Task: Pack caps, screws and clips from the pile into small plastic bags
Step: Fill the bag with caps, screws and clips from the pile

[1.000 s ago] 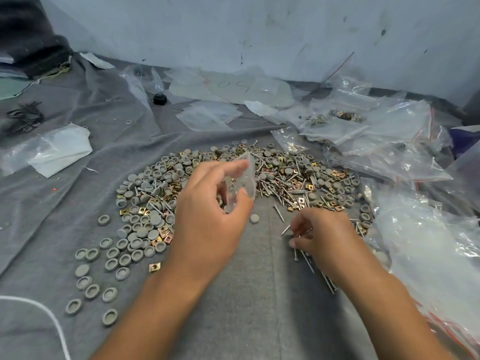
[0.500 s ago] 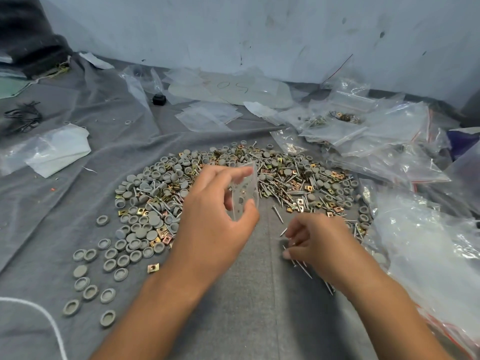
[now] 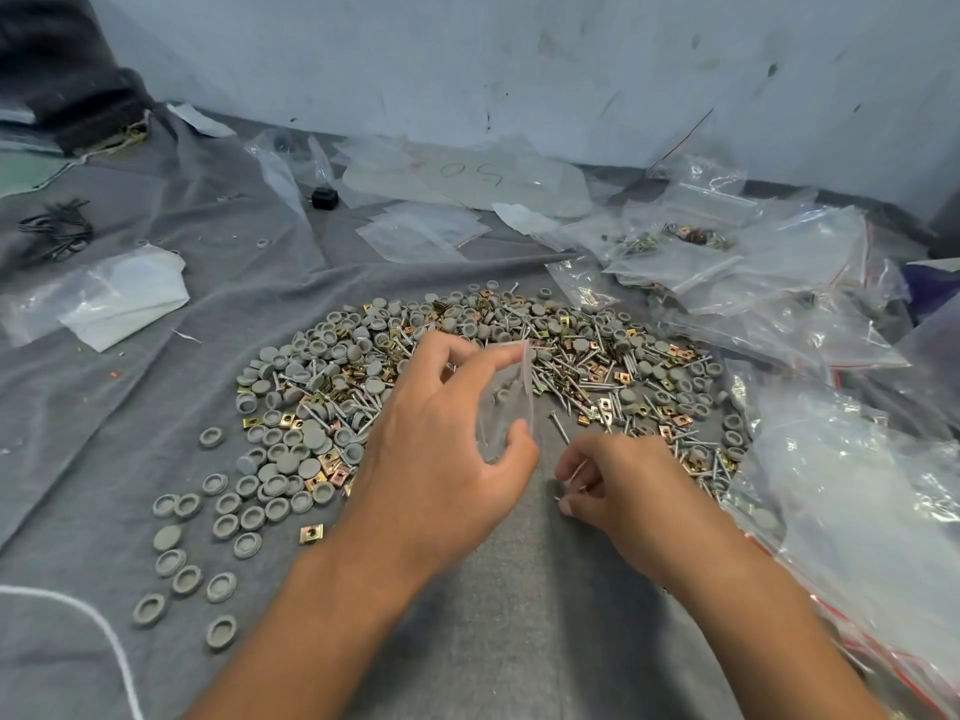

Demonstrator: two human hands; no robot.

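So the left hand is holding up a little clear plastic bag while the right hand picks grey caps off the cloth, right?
Not quite. In the head view the right hand pinches thin metal screws, not grey caps. The left hand does hold up the small clear plastic bag.

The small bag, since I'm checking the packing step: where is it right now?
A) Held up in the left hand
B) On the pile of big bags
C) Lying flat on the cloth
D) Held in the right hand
A: the left hand pinches the small bag upright between fingertips and thumb, above the pile.
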